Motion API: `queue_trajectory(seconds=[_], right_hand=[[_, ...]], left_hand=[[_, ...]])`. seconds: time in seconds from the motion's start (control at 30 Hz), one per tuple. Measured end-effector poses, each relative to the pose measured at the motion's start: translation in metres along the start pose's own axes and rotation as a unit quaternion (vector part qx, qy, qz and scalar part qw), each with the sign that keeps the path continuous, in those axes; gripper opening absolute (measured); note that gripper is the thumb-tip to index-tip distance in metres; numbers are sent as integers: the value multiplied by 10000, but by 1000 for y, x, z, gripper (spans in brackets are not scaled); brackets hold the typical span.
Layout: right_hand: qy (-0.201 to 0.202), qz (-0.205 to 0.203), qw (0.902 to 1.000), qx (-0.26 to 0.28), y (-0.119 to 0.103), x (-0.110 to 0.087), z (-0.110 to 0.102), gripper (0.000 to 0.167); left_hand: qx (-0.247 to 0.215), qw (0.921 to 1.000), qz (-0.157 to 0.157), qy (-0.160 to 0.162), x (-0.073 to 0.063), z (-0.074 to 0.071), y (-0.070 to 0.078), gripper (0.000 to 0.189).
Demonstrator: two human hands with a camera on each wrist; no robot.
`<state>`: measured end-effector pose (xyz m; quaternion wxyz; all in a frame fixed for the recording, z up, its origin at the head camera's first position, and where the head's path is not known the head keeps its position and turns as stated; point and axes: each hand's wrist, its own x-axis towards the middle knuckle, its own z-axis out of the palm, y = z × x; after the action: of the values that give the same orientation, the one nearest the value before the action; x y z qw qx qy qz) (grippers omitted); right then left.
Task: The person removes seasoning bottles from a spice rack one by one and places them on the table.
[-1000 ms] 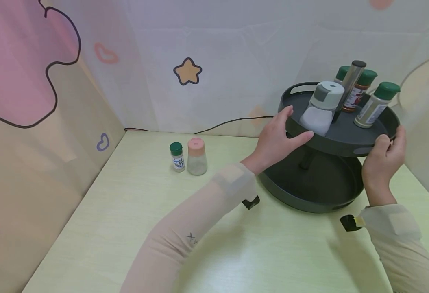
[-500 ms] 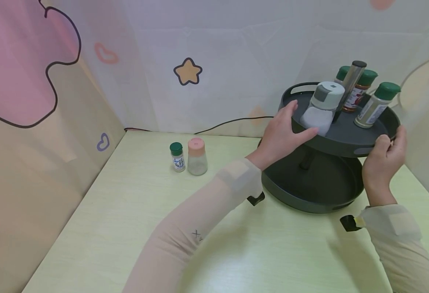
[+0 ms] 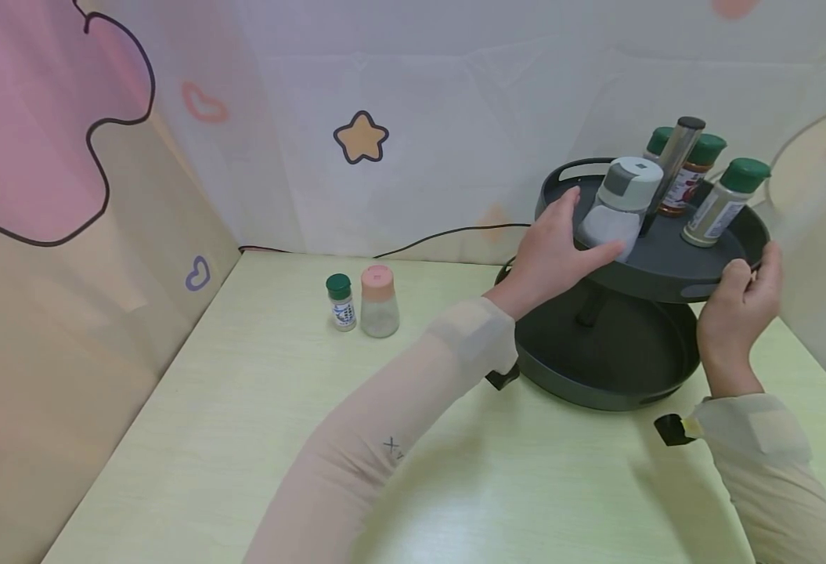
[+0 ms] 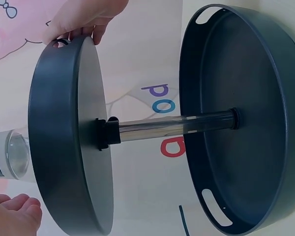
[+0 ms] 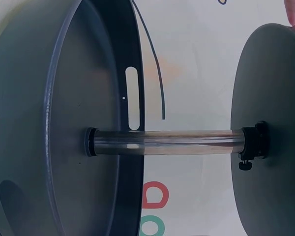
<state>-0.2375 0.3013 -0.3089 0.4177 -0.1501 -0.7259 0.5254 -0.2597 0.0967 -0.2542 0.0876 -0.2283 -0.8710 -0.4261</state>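
A dark grey two-tier round spice rack stands at the right, its upper tray (image 3: pixel 673 270) above the lower tray (image 3: pixel 582 392) on a metal post (image 5: pixel 187 142). My right hand (image 3: pixel 740 313) grips the upper tray's rim at the handle slot; its fingertips hook under there in the left wrist view. On that tray is a clear seasoning jar (image 3: pixel 611 227) with a white and grey cap. My left hand (image 3: pixel 550 247) reaches over the rim with thumb and fingers spread on either side of this jar. In the left wrist view a gap shows between jar and fingers (image 4: pixel 14 214).
Behind the seasoning jar stand several green-capped spice bottles (image 3: pixel 726 205) around the post's top. On the table (image 3: pixel 243 439) at left stand a small green-capped bottle (image 3: pixel 342 305) and a pink-capped glass shaker (image 3: pixel 380 309). A black cable (image 3: pixel 448 233) runs along the back wall.
My left hand has moved right and slightly upward, over the upper tray's rim toward the seasoning jar. The right hand, the rack and the bottles stay in place.
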Motion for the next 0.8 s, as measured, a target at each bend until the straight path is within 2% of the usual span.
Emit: queue_trajectory(seconds=[0.57, 0.8], right_hand=[[35, 41, 10000, -29, 1, 0, 1, 49], [42, 59, 10000, -22, 0, 0, 0, 49]], left_hand=[[171, 9990, -320, -249, 13, 4, 6, 86], [253, 9992, -213, -226, 16, 4, 7, 85]])
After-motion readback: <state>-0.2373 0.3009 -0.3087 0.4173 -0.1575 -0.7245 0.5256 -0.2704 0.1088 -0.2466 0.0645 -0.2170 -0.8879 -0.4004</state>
